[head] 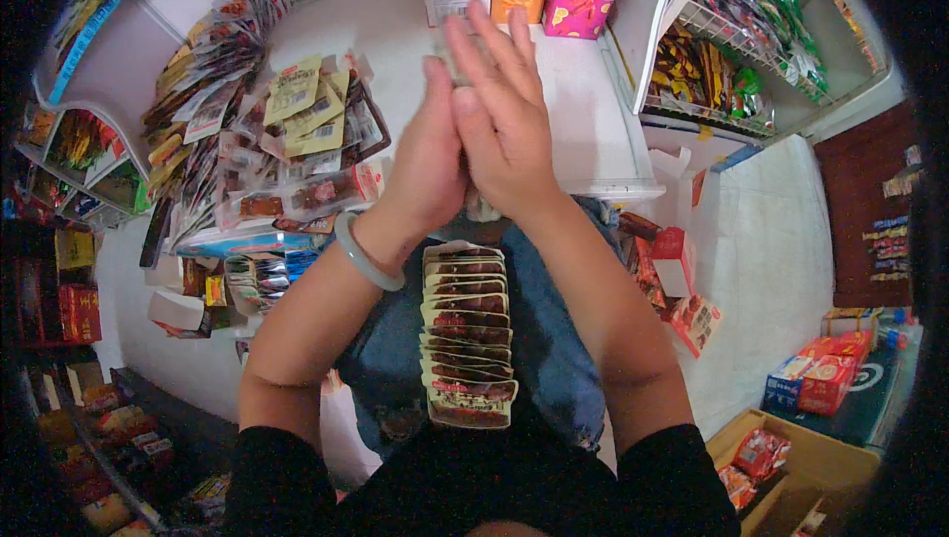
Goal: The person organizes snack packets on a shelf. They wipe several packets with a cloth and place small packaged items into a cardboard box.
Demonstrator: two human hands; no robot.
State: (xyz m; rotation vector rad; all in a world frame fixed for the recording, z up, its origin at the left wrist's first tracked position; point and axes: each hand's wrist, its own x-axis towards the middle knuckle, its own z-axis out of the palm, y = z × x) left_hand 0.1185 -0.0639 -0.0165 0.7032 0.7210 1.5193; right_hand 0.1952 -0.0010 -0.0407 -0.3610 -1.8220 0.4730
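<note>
My left hand point(428, 155), with a pale bangle point(363, 255) on its wrist, meets my right hand point(511, 122) above the white shelf. The palms face each other and the thumbs lie side by side. The fingers of my right hand are stretched out and slightly blurred. Whether anything sits between the palms is hidden. Below them, on my lap, an overlapping row of flat, clear-fronted snack packets point(467, 344) with dark contents runs toward my body. Left of my hands, loose cream-coloured packets point(304, 103) lie on a heap of similar snack packets point(215, 100).
Printed snack boxes point(578, 7) stand at the back of the white shelf point(586, 107). A wire rack of packets point(689, 70) rises on the right. On the floor are a red-and-white carton point(675, 263) and, lower right, an open cardboard box point(815, 448).
</note>
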